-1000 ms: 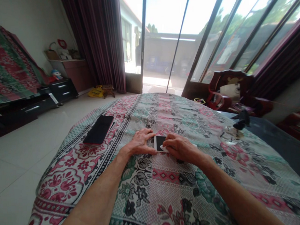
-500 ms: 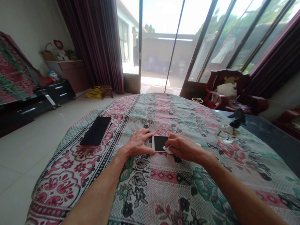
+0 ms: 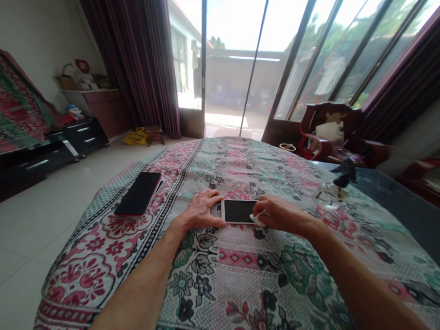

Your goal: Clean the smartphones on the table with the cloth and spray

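Note:
A white-framed smartphone (image 3: 238,211) with a dark screen lies face up on the patterned cloth. My left hand (image 3: 203,209) braces its left end, thumb at the near corner and a finger at the far corner. Bunched in the closed fingers of my right hand (image 3: 278,212) is a white wipe (image 3: 259,218), pressed on the right part of the screen. That hand covers the phone's right end. A larger black tablet (image 3: 138,194) with a reddish edge rests to the left, apart from both hands, with something thin partly under it.
The floral cloth (image 3: 243,276) covers the whole surface beneath my hands. A clear glass container (image 3: 331,195) with a dark top stands at the right. Beyond are a red wooden chair (image 3: 331,126), glass doors and a purple curtain (image 3: 139,66); a yellow bag (image 3: 135,137) is on the floor.
My right hand has slid the wipe rightward along the phone, uncovering more of the screen. My left hand stays at the phone's left end. The whole view has shifted slightly.

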`<state>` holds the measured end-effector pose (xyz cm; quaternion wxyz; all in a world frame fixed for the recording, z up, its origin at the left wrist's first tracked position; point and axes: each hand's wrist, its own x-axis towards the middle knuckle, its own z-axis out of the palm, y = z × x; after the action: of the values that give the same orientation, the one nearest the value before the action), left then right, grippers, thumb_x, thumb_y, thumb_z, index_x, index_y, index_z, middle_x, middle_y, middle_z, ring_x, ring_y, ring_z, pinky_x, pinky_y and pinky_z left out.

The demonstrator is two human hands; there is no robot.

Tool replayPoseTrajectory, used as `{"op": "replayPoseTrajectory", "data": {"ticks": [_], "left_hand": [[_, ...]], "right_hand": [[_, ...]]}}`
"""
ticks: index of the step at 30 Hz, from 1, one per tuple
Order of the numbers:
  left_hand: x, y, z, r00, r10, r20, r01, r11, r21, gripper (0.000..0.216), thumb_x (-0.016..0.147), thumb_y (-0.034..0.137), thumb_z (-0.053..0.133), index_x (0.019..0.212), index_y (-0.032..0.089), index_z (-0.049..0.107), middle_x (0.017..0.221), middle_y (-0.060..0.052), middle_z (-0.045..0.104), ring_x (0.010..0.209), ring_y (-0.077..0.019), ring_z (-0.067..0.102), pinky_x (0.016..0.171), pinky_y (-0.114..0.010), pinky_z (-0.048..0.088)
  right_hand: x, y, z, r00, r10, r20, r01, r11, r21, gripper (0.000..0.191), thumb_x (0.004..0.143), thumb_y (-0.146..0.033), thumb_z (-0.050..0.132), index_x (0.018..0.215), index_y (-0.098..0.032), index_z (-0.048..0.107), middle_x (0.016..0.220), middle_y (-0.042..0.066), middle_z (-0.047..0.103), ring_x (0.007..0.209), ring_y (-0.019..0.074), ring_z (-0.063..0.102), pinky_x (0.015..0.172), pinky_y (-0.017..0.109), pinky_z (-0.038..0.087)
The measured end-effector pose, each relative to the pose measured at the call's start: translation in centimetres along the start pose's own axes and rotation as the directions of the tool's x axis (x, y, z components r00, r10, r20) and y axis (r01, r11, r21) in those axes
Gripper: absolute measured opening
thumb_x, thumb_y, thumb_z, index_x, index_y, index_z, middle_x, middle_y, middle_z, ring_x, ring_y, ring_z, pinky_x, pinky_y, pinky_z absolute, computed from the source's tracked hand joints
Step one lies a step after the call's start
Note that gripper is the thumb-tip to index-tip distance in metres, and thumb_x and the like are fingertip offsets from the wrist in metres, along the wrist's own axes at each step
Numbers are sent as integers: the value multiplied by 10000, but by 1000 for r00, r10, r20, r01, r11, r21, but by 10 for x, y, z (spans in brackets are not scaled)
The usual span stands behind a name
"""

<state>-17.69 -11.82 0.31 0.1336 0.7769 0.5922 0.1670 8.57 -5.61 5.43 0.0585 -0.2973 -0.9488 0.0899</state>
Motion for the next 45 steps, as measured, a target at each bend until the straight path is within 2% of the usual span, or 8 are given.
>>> {"op": "replayPoseTrajectory", "data": {"ticks": [3,6,15,24,27,34,40,45], "left_hand": [[0,1,0,1000,-3,1,3,1000,6,796,605,562,737,1308,264,508,1426,-59,417,1346,-314,319,1109,-434,267],[0,2,-1,1000,2,-3,-2,1000,13,791,603,558,740,1303,269,511,1413,-55,432,1339,-310,328,1109,-432,269],[-1,2,-2,1000,-15,16,15,1000,5,792,633,566,721,1322,246,497,1443,-66,402,1356,-293,308,1118,-428,252],[0,2,-1,1000,-9,2,9,1000,3,778,615,554,734,1302,269,507,1433,-56,415,1347,-308,320,1106,-446,271],[-1,2,-2,1000,-3,-2,3,1000,2,775,618,552,735,1300,259,512,1435,-62,413,1346,-302,323,1107,-442,271],[-1,1,-1,1000,-12,5,12,1000,13,785,620,560,734,1307,254,510,1433,-65,415,1354,-291,313,1112,-421,266],[-1,3,-2,1000,-2,-4,2,1000,9,771,615,552,736,1295,259,519,1431,-60,420,1346,-304,325,1110,-435,270],[-2,4,-4,1000,-5,2,5,1000,10,762,628,544,727,1300,252,518,1433,-67,414,1338,-295,335,1111,-428,269]], "right_hand": [[5,-13,7,997,-52,-49,52,999,-4,182,789,-123,555,822,-232,696,800,27,619,695,129,541,628,251,380],[6,-13,9,998,-43,-46,44,999,20,184,795,-121,553,823,-232,697,816,27,620,696,124,541,638,251,383],[-5,19,-13,978,128,162,-129,992,-5,176,719,-109,590,803,-203,713,807,38,639,720,147,566,645,248,372],[6,-26,2,998,16,54,-16,1000,2,175,803,-161,535,840,-212,698,824,39,634,703,132,528,651,250,357],[5,-20,0,998,10,63,-12,1000,29,169,787,-148,551,831,-212,701,810,31,636,689,123,532,638,240,356],[-5,16,-11,980,133,146,-135,991,8,181,701,-96,598,787,-208,712,795,30,648,707,137,561,631,242,355],[3,-9,-1,997,66,35,-66,998,-13,164,773,-153,566,823,-227,704,823,35,632,717,133,536,642,251,345],[3,-6,-2,994,75,75,-76,997,18,167,776,-155,557,822,-217,704,839,36,637,712,127,540,644,244,354]]}}
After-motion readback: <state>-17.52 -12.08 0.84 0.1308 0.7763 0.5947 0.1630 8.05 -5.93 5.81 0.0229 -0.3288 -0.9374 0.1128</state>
